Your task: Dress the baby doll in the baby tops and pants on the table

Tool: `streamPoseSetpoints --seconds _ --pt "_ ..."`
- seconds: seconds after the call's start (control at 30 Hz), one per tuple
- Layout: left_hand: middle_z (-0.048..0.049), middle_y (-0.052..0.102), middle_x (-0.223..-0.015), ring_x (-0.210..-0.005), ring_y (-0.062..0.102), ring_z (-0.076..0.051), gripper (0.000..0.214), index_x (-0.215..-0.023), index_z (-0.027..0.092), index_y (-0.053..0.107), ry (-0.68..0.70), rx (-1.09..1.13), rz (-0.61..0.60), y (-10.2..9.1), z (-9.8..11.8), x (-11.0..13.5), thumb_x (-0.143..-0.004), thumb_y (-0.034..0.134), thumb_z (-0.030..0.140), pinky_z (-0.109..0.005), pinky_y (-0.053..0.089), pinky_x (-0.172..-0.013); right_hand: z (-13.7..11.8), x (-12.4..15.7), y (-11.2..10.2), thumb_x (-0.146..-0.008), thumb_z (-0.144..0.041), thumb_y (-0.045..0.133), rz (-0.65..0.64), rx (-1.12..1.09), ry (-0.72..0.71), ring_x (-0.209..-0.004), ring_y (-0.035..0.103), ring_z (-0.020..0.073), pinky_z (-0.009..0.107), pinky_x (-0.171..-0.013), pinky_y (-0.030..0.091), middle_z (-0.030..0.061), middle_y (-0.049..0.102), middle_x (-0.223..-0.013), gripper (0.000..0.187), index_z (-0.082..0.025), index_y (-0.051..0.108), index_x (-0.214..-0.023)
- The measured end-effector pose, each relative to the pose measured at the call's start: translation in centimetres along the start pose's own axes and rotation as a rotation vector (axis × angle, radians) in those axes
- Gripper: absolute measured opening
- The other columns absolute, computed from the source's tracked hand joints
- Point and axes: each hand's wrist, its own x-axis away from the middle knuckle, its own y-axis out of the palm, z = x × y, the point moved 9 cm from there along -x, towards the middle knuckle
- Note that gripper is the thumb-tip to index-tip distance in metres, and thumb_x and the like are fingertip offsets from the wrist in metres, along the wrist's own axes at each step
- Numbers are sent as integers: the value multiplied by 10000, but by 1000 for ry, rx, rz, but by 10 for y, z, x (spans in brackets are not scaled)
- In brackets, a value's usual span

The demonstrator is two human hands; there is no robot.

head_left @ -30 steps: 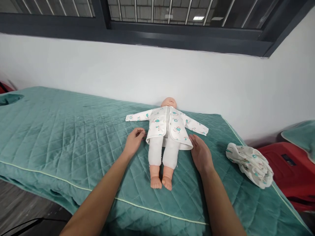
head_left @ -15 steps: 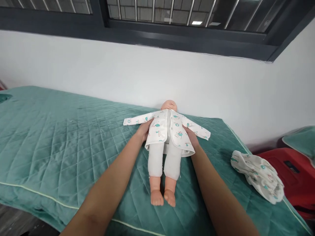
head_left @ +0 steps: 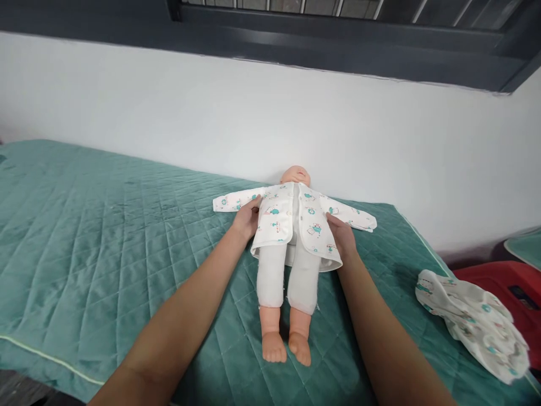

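A baby doll (head_left: pixel 270 282) lies on its back with its head near the wall and bare feet toward me. It wears a white printed baby jacket (head_left: pixel 276 217), its front edges apart down the middle, both sleeves spread outward. White cloth covers the legs to the shins. At the jacket's side below the left-hand sleeve, my left hand (head_left: pixel 247 219) is closed against the fabric. On the opposite side, my right hand (head_left: pixel 342 235) grips the jacket edge beneath the other sleeve. Some fingertips of both hands are hidden by the jacket.
A green quilted cover (head_left: pixel 139 242) lies under the doll. Crumpled printed cloth (head_left: pixel 473 321) rests at the right edge, beside a red case (head_left: pixel 502 279). Behind stand a white wall (head_left: pixel 169 113) and a dark window frame (head_left: pixel 296 42).
My view has tilted down and come slightly closer. The right hand sits a little further out from the doll's side, and the right-hand sleeve reaches further outward.
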Motion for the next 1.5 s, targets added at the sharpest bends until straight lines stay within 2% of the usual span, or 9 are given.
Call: streamPoseSetpoints --seconds 0.1,0.17,0.33,0.5,0.63,0.8,1.1,1.23,1.5 --pt "-148 730 -1062 -966 718 -234 270 -1110 137 629 133 47 167 -25 26 -3 -933 594 337 -401 586 -914 -1 0 -4 -820 -185 553 -31 -136 98 -1012 693 228 452 -950 586 50 742 -926 134 -207 633 -926" --pt "-134 711 -1119 -1011 707 -220 236 -1108 170 607 232 56 270 -42 46 -3 -956 572 347 -395 583 -925 -7 -2 -15 -822 -137 498 5 -197 95 -1044 681 194 421 -976 576 64 729 -980 161 -202 603 -926" --pt "-102 707 -1080 -1016 697 -209 110 -1011 187 587 379 7 371 -67 78 -1 -964 579 286 -428 596 -914 -19 -3 -44 -847 -93 457 157 -358 73 -1108 658 169 371 -950 585 92 694 -1120 237 -180 585 -1026" --pt "-69 710 -949 -1014 693 -213 104 -973 201 584 424 -59 432 -75 84 4 -975 556 301 -424 617 -876 -30 -5 -62 -850 -105 468 271 -432 1 -1065 670 173 356 -880 612 78 691 -1085 235 -181 580 -1041" --pt "-70 697 -982 -1001 697 -222 113 -928 211 579 475 -112 464 -75 89 9 -971 556 312 -416 633 -820 -37 -7 -72 -788 -62 483 331 -419 -30 -963 683 154 304 -805 627 55 675 -1027 256 -187 572 -993" --pt "-76 687 -1011 -955 693 -205 128 -948 197 571 493 -132 480 -72 91 14 -982 517 308 -382 638 -793 -45 -3 -92 -742 -6 458 502 -381 -76 -837 666 103 209 -739 619 19 621 -947 265 -194 552 -902" --pt "-48 656 -884 -783 694 -167 184 -911 188 548 516 -158 541 -85 101 18 -998 467 328 -350 623 -744 -50 -5 -103 -739 -7 450 550 -329 -147 -840 652 85 181 -790 601 14 589 -963 226 -188 534 -845" --pt "-51 663 -888 -824 697 -163 198 -921 183 564 544 -191 572 -87 106 20 -1005 464 332 -319 605 -780 -50 -8 -107 -742 -11 439 577 -300 -174 -852 645 86 181 -781 597 16 587 -962 214 -185 534 -824" --pt "-60 652 -918 -882 677 -171 205 -974 133 563 590 -226 611 -93 109 16 -1021 453 300 -393 586 -865 -49 -17 -121 -715 -24 469 592 -190 -259 -833 627 96 224 -808 586 -13 560 -899 188 -202 487 -772"
